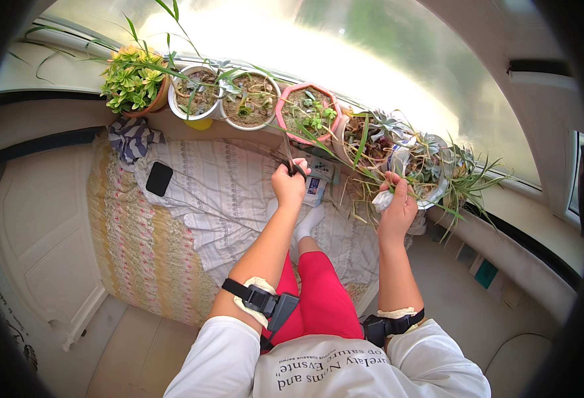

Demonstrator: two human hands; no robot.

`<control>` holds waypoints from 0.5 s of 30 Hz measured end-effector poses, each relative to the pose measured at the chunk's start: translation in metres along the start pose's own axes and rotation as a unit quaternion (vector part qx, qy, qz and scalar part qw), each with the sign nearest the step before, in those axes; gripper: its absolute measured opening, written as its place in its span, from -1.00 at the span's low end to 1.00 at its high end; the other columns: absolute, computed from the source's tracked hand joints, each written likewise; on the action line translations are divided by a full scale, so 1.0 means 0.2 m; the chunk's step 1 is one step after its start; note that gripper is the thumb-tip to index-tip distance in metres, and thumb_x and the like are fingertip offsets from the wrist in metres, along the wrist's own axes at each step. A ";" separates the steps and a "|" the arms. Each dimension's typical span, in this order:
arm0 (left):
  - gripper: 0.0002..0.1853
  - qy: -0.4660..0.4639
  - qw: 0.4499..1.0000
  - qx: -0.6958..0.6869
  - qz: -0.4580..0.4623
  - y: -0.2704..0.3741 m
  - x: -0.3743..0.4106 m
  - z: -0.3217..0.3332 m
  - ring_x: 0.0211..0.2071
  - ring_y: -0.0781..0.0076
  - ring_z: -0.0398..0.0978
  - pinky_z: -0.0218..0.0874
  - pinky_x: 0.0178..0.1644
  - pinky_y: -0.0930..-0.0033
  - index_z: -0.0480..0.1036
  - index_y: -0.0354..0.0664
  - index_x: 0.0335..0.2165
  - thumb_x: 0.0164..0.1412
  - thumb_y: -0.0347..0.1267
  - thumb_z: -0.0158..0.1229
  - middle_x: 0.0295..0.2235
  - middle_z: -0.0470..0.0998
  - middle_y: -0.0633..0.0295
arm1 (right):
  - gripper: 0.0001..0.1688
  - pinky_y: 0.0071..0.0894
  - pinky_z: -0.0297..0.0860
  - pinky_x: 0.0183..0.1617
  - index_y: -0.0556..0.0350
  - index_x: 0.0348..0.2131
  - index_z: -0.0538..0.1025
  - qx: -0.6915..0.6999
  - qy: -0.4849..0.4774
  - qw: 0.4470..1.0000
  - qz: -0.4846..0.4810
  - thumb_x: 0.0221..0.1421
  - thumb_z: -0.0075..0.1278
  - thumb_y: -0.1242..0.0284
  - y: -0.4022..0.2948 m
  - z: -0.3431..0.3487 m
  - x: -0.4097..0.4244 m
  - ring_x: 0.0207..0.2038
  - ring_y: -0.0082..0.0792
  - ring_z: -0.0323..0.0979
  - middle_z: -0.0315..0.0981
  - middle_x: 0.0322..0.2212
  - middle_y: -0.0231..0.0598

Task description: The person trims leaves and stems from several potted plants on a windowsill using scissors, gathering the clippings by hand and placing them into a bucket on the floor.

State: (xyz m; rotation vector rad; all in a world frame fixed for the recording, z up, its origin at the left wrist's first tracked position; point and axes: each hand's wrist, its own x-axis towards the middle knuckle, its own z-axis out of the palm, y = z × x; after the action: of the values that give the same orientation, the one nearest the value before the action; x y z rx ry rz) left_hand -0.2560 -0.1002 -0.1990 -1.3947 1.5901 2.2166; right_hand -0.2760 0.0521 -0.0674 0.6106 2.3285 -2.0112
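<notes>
My left hand [292,186] grips a pair of scissors [299,171] by the dark handles. The blades point up towards the pink octagonal pot [279,107], which holds small clover-like plants. My right hand [400,204] has its fingers closed around thin plant stems and a crumpled white tissue [382,200]. Long green grass-like blades [316,140] run from near the pink pot down to that hand. Just beyond my right hand stand pots of rosette succulents [426,144] with dry, straggly stems. Exactly which stems the fingers pinch is hard to tell.
Along the window sill stand two white pots [277,112] and a leafy yellow-green succulent [135,79]. A bed with a patterned sheet [212,179] lies below, bearing a black phone [159,179], a striped cloth [131,139] and packets [315,188] near my feet.
</notes>
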 end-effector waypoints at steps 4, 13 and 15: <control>-0.80 0.033 0.994 -0.065 -0.081 -0.10 0.18 0.25 -0.47 0.52 0.49 0.26 -0.57 0.61 0.40 -0.29 -0.37 0.07 -0.37 0.11 -0.46 0.49 0.25 | -0.63 -0.68 0.22 -0.41 0.33 -0.33 0.42 0.003 -0.012 1.000 0.006 0.20 -0.31 0.35 0.02 -0.01 0.00 -0.48 -0.64 0.28 0.38 -0.48 -0.29; -0.91 -0.025 0.952 -0.272 -0.141 -0.05 0.31 0.44 -0.53 0.57 0.45 0.23 -0.56 0.65 0.40 -0.24 -0.41 0.07 -0.44 0.07 -0.53 0.48 0.28 | -0.72 -0.58 0.27 -0.36 0.33 -0.35 0.47 -0.069 -0.139 0.987 -0.043 0.14 -0.24 0.48 0.09 -0.08 -0.06 -0.47 -0.54 0.34 0.43 -0.48 -0.23; -0.89 -0.044 0.946 -0.283 -0.150 -0.05 0.32 0.40 -0.55 0.59 0.43 0.22 -0.56 0.63 0.41 -0.24 -0.39 0.06 -0.44 0.07 -0.50 0.49 0.27 | -0.77 -0.57 0.28 -0.38 0.31 -0.35 0.47 -0.086 -0.159 0.982 -0.061 0.11 -0.22 0.53 0.07 -0.09 -0.06 -0.48 -0.52 0.37 0.44 -0.52 -0.23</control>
State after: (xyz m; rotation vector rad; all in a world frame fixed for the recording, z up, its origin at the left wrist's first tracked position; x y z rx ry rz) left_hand -0.3385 -0.0594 -0.2468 -1.4945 0.6637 2.5895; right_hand -0.2564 0.0665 -0.0751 0.1281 2.3542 -1.7655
